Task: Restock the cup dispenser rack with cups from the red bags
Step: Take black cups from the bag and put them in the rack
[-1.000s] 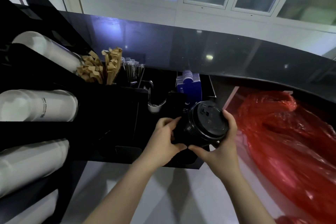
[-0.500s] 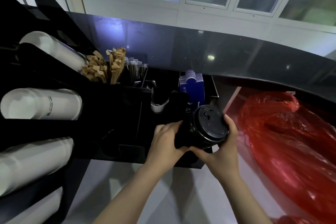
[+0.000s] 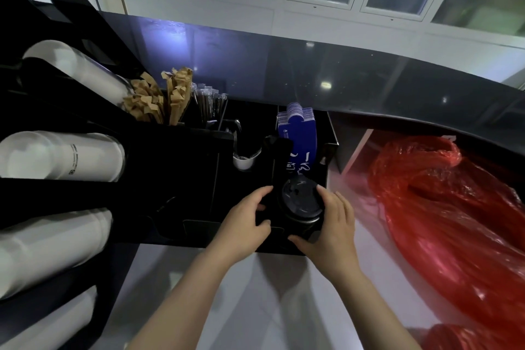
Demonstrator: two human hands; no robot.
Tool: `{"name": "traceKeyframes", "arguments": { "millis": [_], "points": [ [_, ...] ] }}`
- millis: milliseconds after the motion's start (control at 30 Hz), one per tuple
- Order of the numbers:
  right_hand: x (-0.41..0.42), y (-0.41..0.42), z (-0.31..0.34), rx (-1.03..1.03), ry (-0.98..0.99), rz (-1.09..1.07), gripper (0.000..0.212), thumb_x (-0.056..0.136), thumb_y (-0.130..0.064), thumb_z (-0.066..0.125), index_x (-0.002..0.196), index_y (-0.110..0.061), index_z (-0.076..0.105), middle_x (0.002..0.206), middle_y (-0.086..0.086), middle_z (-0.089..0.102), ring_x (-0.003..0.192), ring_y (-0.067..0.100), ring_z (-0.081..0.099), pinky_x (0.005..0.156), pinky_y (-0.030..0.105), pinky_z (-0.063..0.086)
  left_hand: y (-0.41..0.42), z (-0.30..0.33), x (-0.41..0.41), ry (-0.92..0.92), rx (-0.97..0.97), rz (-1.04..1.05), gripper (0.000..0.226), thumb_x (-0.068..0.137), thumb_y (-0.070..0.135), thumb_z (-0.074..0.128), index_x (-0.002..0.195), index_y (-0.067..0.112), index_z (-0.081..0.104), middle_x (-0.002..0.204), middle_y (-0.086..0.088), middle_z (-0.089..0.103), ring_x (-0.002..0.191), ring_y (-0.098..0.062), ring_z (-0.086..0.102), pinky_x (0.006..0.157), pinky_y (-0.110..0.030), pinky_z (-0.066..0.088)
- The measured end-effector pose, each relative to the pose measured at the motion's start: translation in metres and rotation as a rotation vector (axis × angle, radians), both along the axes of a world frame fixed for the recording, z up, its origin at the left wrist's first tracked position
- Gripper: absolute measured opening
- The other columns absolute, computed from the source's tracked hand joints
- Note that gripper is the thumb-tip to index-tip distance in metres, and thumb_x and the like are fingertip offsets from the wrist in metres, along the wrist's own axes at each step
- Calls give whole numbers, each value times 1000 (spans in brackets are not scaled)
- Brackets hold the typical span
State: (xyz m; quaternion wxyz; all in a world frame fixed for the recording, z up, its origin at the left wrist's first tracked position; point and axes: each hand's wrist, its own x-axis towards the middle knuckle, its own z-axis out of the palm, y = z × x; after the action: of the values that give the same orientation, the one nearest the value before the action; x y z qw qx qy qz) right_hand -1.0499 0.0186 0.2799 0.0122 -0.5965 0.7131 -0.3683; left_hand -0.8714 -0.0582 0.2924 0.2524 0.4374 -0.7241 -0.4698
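In the front right compartment of the black countertop organizer (image 3: 199,150), a stack of black plastic cup lids (image 3: 301,203) stood with its round top face turned up toward the camera, its long axis running down into the slot and leaning slightly toward the person. The right hand (image 3: 329,224) curled round the stack's right and near side, fingers (image 3: 322,193) wrapping the rim while the thumb lay under the near edge. The left hand (image 3: 244,221) sat at the stack's left side with its fingers bent against the black divider; whether it gripped the stack itself or only the divider could not be told. Just behind the lids, a row of flat blue cardboard cup sleeves (image 3: 297,133) stood upright. Farther left in the organizer were a small white cup (image 3: 244,160), clear-wrapped dark straws (image 3: 208,105) and brown paper-wrapped sticks (image 3: 159,99). On the far left, the black cup dispenser rack (image 3: 56,193) held horizontal stacks of white paper cups (image 3: 62,155) with their long axes pointing toward the organizer. To the right, well apart from the hands, a crumpled red plastic bag (image 3: 443,207) lay on the pale counter (image 3: 255,307).
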Motion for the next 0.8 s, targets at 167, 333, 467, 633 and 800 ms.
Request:
{"name": "traceKeyframes", "arguments": {
  "millis": [167,333,467,633,800],
  "points": [
    [-3,-4,9,75,93,3,116,58,-44,86,151,-20,20,158,0,13,147,23,2,118,40,8,4,-1,0,19,22,-3,66,87,13,58,144,37,35,136,14,48,117,5,45,94,-15,36],
    [-1,1,17,-85,145,150,68,81,-27,69,143,-23,40,155,2,26,146,26,16,115,44,19,6,1,2,69,42,-7,66,88,9,57,144,36,36,137,15,47,119,3,46,97,-18,40],
    [5,-2,14,-49,175,105,54,80,-8,73,130,-21,58,144,2,46,139,31,33,111,55,26,8,3,4,82,17,38,63,89,9,57,142,37,38,135,17,46,115,7,47,94,-13,37],
    [6,-5,19,-11,88,111,53,75,-8,72,125,-21,60,141,0,49,139,30,32,112,59,22,13,5,7,91,0,121,56,90,9,56,139,34,44,135,9,51,124,-2,46,107,-27,37],
    [10,3,17,-42,21,203,65,78,-18,65,141,-17,46,154,2,30,145,31,18,115,52,22,25,9,12,86,-67,163,56,90,7,56,126,48,47,128,21,53,123,6,45,105,-22,36]
  ]
}}
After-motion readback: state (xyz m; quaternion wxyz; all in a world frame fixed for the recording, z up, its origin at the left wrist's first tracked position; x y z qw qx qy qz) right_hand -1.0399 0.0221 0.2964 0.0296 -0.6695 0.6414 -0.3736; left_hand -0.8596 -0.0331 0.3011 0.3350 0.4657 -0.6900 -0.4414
